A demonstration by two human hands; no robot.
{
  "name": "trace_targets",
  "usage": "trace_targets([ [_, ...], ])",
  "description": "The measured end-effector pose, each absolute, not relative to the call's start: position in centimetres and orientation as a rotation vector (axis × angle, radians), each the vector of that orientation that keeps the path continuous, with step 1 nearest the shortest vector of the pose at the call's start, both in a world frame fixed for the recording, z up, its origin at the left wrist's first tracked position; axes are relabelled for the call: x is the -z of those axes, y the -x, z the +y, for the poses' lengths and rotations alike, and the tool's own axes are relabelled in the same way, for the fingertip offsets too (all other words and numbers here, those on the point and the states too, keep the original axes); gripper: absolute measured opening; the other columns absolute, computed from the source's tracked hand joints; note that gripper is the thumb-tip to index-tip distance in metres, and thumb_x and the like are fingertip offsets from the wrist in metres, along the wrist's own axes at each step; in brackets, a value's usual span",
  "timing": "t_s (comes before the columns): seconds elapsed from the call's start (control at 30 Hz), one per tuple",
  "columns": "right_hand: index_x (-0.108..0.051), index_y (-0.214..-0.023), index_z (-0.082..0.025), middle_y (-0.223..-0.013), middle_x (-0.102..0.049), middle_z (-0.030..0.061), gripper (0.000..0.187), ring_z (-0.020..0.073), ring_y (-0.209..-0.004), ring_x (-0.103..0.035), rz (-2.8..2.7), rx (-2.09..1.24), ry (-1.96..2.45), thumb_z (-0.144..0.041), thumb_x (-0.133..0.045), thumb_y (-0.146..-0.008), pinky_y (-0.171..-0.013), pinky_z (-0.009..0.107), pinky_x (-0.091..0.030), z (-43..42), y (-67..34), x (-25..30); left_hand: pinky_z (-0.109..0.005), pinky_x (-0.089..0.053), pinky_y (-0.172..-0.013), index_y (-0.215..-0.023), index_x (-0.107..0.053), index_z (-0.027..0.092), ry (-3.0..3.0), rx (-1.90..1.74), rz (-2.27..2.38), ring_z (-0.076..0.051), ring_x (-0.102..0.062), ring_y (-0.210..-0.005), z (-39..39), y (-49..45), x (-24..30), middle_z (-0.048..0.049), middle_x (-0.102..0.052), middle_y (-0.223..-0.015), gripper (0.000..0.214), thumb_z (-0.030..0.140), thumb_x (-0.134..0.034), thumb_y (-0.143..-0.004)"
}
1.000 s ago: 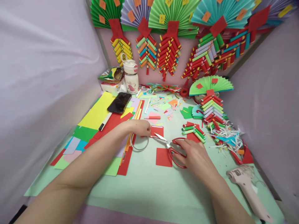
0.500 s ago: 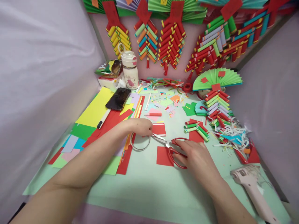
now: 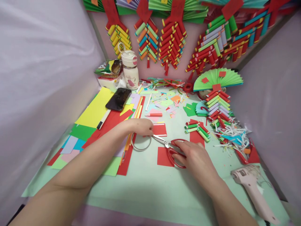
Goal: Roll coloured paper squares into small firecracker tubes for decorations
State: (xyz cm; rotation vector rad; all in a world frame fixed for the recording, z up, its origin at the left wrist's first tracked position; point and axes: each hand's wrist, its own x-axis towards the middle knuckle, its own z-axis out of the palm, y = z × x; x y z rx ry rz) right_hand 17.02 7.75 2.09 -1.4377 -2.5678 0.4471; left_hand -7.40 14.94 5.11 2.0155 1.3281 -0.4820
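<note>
My right hand (image 3: 196,157) has its fingers through the red handles of a pair of scissors (image 3: 167,144), whose blades are parted and point left. At the blade tips, my left hand (image 3: 144,126) is closed in a pinch. A thin, pale ring, which looks like a nearly used-up roll of tape (image 3: 141,149), hangs under the left hand; the exact grip is hidden. Just beyond the blades lies a red paper piece (image 3: 160,129) with white strips along its edges. Another red paper square (image 3: 164,156) lies partly under the scissors.
Coloured paper sheets (image 3: 91,110), a phone (image 3: 118,99) and a bottle (image 3: 130,73) are on the left. Green and red paper rolls (image 3: 197,129), paper shreds (image 3: 235,136) and a glue gun (image 3: 252,190) lie right. Scraps cover the back; paper firecracker strings (image 3: 172,44) hang behind.
The view has shifted slightly. My hands, the scissors and the ring stay in nearly the same places, with the right hand and scissors slightly farther left in the picture.
</note>
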Motion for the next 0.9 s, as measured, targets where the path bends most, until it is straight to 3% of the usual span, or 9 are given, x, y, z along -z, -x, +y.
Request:
trace_targets([
  [0.57, -0.065, -0.105, -0.028, -0.098, -0.071, 0.0015, 0.024, 0.0205, -0.087, -0.064, -2.588, -0.549, 1.477, -0.025, -0.059, -0.082, -0.07, 0.029, -0.037, 7.9, -17.3, -3.3, -0.024, -0.036, -0.057, -0.08, -0.066, 0.016, -2.04, 0.425, 1.381, -0.015, -0.055, -0.066, 15.4, 8.6, -5.6, -0.0061, -0.066, -0.082, 0.031, 0.04, -0.047, -0.076],
  [0.7, -0.063, -0.11, -0.027, -0.095, -0.071, 0.0029, 0.027, 0.0201, -0.082, -0.064, -2.472, -0.57, 1.417, -0.033, -0.056, -0.084, -0.067, 0.028, -0.04, 8.0, -18.0, -3.0, -0.023, -0.038, -0.061, -0.08, -0.065, 0.017, -1.986, 0.276, 1.374, -0.014, -0.055, -0.069, 15.6, 9.9, -6.8, -0.0037, -0.065, -0.08, 0.031, 0.041, -0.046, -0.077],
  [0.9, -0.057, -0.111, -0.02, -0.094, -0.069, 0.0071, 0.033, 0.0211, -0.078, -0.064, -2.183, -0.459, 1.709, -0.039, -0.054, -0.084, -0.062, 0.028, -0.041, 10.0, -17.4, -2.9, -0.023, -0.036, -0.056, -0.083, -0.064, 0.017, -1.891, 0.076, 1.336, -0.013, -0.051, -0.063, 15.5, 9.8, -7.5, -0.0019, -0.062, -0.074, 0.032, 0.042, -0.046, -0.076],
])
